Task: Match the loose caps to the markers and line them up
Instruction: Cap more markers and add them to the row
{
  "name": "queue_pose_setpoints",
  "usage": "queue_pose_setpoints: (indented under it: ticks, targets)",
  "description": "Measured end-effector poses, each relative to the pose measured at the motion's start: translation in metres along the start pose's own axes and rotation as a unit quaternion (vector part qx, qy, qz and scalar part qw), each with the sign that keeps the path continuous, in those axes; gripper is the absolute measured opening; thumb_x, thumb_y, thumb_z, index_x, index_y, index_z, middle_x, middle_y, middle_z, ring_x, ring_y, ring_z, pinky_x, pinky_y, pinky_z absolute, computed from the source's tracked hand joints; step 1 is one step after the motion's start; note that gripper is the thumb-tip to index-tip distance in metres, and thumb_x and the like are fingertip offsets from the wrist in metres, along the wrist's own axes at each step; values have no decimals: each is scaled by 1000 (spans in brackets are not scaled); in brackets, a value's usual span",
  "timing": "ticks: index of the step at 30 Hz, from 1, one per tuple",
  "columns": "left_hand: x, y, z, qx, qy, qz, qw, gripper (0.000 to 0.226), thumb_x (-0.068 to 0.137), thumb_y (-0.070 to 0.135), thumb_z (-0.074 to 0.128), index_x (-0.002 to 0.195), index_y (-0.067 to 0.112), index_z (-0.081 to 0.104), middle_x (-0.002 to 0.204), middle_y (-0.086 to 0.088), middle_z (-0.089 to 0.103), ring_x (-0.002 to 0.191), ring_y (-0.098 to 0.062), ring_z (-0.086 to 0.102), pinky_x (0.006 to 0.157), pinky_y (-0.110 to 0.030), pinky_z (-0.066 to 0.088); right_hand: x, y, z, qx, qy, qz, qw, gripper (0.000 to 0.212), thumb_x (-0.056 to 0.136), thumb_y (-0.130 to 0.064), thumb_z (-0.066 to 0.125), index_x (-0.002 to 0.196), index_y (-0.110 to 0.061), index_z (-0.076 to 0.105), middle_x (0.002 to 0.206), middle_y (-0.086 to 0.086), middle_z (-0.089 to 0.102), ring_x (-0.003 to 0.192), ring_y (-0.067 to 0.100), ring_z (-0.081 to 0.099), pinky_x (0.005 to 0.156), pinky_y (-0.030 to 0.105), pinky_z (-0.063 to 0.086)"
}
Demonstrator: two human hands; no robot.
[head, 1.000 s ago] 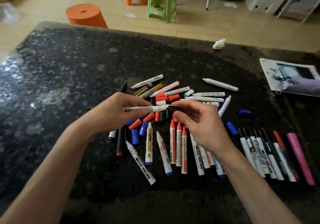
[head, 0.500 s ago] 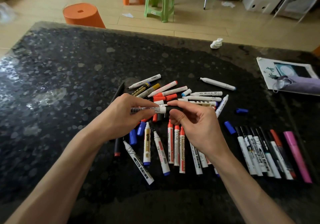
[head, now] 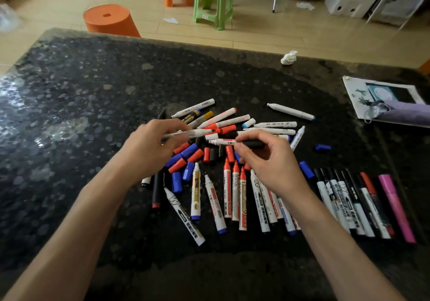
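The dark surface carries a marker pile beneath both grips. The left grip pinches a white marker. Just right of it, the right grip holds a black cap. A mismatched cap could slip off into the pile.

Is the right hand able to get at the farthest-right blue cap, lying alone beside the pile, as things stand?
Probably yes: the blue cap lies alone on bare table to the right of the right hand, with nothing between them. But its fingers pinch a black cap, so gripping must wait.
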State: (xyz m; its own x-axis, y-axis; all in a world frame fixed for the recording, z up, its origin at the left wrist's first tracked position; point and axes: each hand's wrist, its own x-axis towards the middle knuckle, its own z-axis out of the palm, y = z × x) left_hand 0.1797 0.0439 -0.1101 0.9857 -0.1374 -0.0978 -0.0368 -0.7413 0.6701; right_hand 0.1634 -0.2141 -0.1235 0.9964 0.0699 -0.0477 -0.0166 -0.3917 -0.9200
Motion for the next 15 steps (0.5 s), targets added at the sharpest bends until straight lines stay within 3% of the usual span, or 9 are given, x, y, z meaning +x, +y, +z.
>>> queue_pose_setpoints:
  ticks: [5, 8, 11, 15]
  targets:
    - [0, 1, 1, 1, 10, -20, 1000, 19, 102, 35, 59, 118, 38, 71, 101, 10, 72, 98, -18, 66, 90, -44, 53, 4, 10, 22, -191, -36, -17, 981, 28, 96, -23, 72, 123, -28, 70, 110, -17, 67, 99, -5, 63, 81, 8, 46]
    - [1, 1, 1, 3, -2, -21, 1000, 21, 103, 37, 58, 120, 39, 70, 105, 11, 72, 100, -16, 65, 90, -45, 54, 5, 5, 32, -219, -68, -28, 973, 37, 95, -31, 73, 131, -32, 65, 104, -18, 65, 89, -3, 61, 79, 16, 50]
    - [0, -1, -1, 0, -1, -25, 1000, 21, 103, 37, 59, 120, 39, 70, 103, 10, 72, 98, -16, 65, 88, -44, 54, 7, 4, 35, -280, -44, -47, 958, 30, 97, -37, 70, 126, -32, 67, 100, -15, 66, 80, 1, 63, 76, 27, 58]
    - [1, -3, -5, -12, 12, -29, 999, 22, 103, 39, 58, 121, 40, 70, 100, 10, 71, 94, -14, 65, 85, -39, 52, 17, 10, 40, -311, -16, -49, 949, 28, 98, -34, 69, 126, -28, 69, 105, -11, 62, 95, 8, 60, 82, 28, 53]
